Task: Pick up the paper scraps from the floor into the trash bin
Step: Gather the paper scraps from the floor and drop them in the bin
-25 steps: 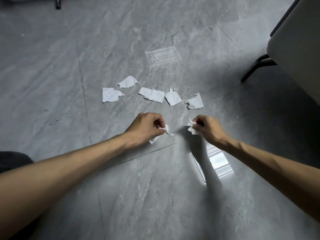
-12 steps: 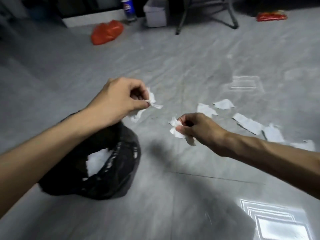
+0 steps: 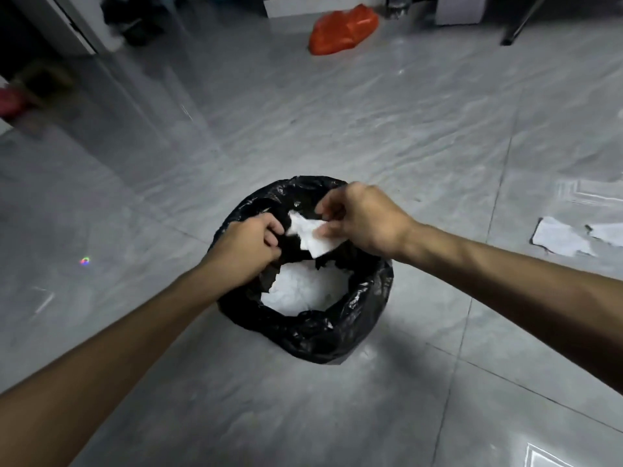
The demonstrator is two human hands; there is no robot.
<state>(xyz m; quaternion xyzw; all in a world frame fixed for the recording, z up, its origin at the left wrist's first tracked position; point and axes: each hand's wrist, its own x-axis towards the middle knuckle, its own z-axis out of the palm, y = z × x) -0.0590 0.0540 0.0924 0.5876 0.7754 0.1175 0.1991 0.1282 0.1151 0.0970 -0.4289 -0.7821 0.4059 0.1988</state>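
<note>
A trash bin lined with a black bag [image 3: 337, 332] stands on the grey floor in the middle of the view, with white paper [image 3: 303, 288] lying inside it. Both my hands hover over its far rim. My right hand [image 3: 364, 220] pinches a white paper scrap [image 3: 313, 237] above the opening. My left hand [image 3: 246, 251] is curled at the left rim, its fingertips closed on the scrap's left end. Two more paper scraps [image 3: 559, 237] lie on the floor at the right edge.
An orange plastic bag [image 3: 342, 30] lies on the floor at the back. A white box [image 3: 458, 8] and a dark furniture leg [image 3: 515, 28] stand at the back right. Dark items and a door frame fill the back left corner.
My view swung left from the scraps on the floor to the bin. Both hands carried their scraps from the floor to above the bin's opening.
</note>
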